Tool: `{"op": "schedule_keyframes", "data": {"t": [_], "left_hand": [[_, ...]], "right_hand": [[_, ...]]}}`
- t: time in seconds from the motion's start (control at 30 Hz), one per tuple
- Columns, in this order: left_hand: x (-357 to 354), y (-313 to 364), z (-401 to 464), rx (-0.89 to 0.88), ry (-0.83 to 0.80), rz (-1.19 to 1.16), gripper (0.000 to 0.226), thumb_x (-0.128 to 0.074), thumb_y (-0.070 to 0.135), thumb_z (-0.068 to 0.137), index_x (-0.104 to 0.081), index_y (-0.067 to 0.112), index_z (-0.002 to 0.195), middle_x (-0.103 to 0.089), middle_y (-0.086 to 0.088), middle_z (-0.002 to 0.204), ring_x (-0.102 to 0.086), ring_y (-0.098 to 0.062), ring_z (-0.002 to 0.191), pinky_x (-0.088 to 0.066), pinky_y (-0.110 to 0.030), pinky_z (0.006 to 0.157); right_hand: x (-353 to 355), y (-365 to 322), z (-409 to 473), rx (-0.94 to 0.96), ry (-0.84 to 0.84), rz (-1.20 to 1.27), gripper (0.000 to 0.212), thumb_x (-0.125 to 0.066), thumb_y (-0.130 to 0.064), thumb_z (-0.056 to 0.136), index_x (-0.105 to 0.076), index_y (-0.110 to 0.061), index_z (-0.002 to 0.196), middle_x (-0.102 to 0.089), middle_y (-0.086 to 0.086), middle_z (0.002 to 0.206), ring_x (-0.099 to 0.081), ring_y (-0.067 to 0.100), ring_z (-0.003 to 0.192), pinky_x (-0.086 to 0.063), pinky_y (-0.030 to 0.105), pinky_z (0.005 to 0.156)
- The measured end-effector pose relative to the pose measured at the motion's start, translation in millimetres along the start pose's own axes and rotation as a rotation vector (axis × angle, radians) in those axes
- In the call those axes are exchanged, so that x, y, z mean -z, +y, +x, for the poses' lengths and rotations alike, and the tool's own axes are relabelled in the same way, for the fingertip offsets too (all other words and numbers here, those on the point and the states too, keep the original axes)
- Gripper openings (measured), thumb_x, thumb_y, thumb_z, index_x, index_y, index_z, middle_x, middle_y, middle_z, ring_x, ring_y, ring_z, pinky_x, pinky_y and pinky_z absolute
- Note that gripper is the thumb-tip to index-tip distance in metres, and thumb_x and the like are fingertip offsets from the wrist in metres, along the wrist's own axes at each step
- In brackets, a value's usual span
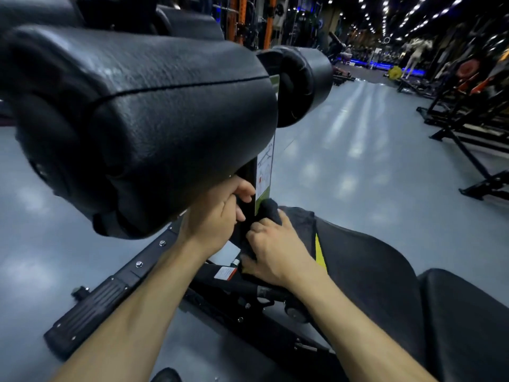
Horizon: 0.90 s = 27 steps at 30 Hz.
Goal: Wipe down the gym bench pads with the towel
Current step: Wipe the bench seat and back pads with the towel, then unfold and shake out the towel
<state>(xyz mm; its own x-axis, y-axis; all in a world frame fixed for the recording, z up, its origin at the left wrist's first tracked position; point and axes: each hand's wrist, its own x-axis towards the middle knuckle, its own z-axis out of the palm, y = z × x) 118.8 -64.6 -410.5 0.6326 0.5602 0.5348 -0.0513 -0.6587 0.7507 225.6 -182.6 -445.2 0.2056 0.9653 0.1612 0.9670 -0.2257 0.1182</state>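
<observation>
Overhead, roller pad (143,111); beneath, upright post (249,194).

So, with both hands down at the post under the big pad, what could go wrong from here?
1. The left hand grips the upright post right under the large pad; its fingers could be pinched if the pad shifts.
2. The dark towel, bunched in the right hand, lies against the post, not on a pad, so the pads may go unwiped.
3. The pad hangs near the head camera, so a bump seems possible.
</observation>
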Motion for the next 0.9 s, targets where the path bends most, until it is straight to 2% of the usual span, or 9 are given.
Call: {"op": "schedule_keyframes", "data": {"t": [0.17,0.27,0.33,0.43,0.5,0.57,0.67,0.73,0.9], "left_hand": [[-8,4,-10,0.094,-0.001,-0.005,0.04,-0.04,-0.006,0.094,-0.07,0.02,0.095,-0.071,0.007,0.087,-0.068,-0.012,0.059,-0.055,-0.029,0.058],[-11,12,-26,0.147,-0.05,0.021,0.041,-0.04,-0.005,0.095,-0.07,0.023,0.099,-0.071,0.011,0.089,-0.068,-0.01,0.063,-0.058,-0.032,0.064],[-13,22,-39,0.135,-0.076,0.049,0.041,-0.042,-0.003,0.097,-0.071,0.026,0.1,-0.071,0.013,0.091,-0.069,-0.009,0.067,-0.06,-0.033,0.068],[-21,42,-55,0.121,-0.16,-0.01,0.033,-0.052,0.003,0.099,-0.071,0.03,0.101,-0.072,0.012,0.094,-0.072,-0.01,0.076,-0.061,-0.033,0.07],[-30,58,-65,0.195,-0.319,-0.212,0.019,-0.063,0.022,0.097,-0.069,0.035,0.109,-0.073,0.011,0.105,-0.074,-0.014,0.088,-0.06,-0.034,0.075],[-43,78,-73,0.24,-0.518,-0.371,0.039,-0.07,0.044,0.089,-0.062,0.037,0.126,-0.07,0.012,0.12,-0.072,-0.015,0.102,-0.059,-0.034,0.086],[-65,111,-82,0.203,-0.695,-0.429,0.06,-0.077,0.042,0.087,-0.051,0.032,0.14,-0.066,0.016,0.129,-0.065,-0.002,0.118,-0.052,-0.021,0.095],[-77,129,-81,0.167,-0.66,-0.403,0.058,-0.08,0.045,0.084,-0.055,0.03,0.133,-0.07,0.015,0.124,-0.065,0.0,0.116,-0.052,-0.021,0.095],[-86,137,-76,0.346,-0.536,-0.593,0.047,-0.08,0.047,0.083,-0.068,0.019,0.119,-0.076,-0.002,0.116,-0.07,-0.021,0.114,-0.051,-0.051,0.105]], "right_hand": [[4,-16,-45,0.029,0.066,0.288,0.037,-0.049,-0.05,0.09,-0.051,-0.017,0.073,-0.05,-0.007,0.073,-0.05,0.019,0.08,-0.037,0.039,0.102],[35,-7,-66,-0.223,0.137,0.768,0.044,-0.05,-0.054,0.092,-0.047,-0.015,0.072,-0.048,-0.009,0.067,-0.046,0.011,0.067,-0.041,0.04,0.074],[51,6,-84,-0.396,0.248,1.035,0.045,-0.054,-0.048,0.096,-0.047,-0.011,0.071,-0.046,-0.008,0.064,-0.044,0.008,0.063,-0.04,0.038,0.066],[75,28,-114,-0.752,0.359,1.248,0.044,-0.055,-0.05,0.096,-0.056,-0.016,0.068,-0.054,-0.007,0.065,-0.05,0.011,0.066,-0.042,0.036,0.071],[91,44,-131,-0.976,0.401,1.376,0.05,-0.057,-0.051,0.094,-0.067,-0.007,0.075,-0.061,-0.001,0.071,-0.056,0.016,0.071,-0.045,0.036,0.073],[108,52,-144,-1.091,0.441,1.448,0.055,-0.059,-0.051,0.094,-0.066,0.003,0.096,-0.071,0.007,0.082,-0.06,0.019,0.078,-0.051,0.038,0.079],[128,52,-156,-1.063,0.445,1.52,0.042,-0.058,-0.049,0.097,-0.072,-0.01,0.099,-0.076,0.009,0.089,-0.069,0.02,0.083,-0.055,0.037,0.082],[136,52,-162,-0.999,0.377,1.63,0.046,-0.054,-0.053,0.098,-0.073,-0.011,0.104,-0.077,0.007,0.094,-0.072,0.02,0.088,-0.055,0.035,0.085],[152,59,-195,-0.712,0.182,1.682,0.036,-0.055,-0.037,0.1,-0.061,-0.019,0.132,-0.074,-0.002,0.119,-0.068,0.011,0.106,-0.048,0.043,0.102]]}}
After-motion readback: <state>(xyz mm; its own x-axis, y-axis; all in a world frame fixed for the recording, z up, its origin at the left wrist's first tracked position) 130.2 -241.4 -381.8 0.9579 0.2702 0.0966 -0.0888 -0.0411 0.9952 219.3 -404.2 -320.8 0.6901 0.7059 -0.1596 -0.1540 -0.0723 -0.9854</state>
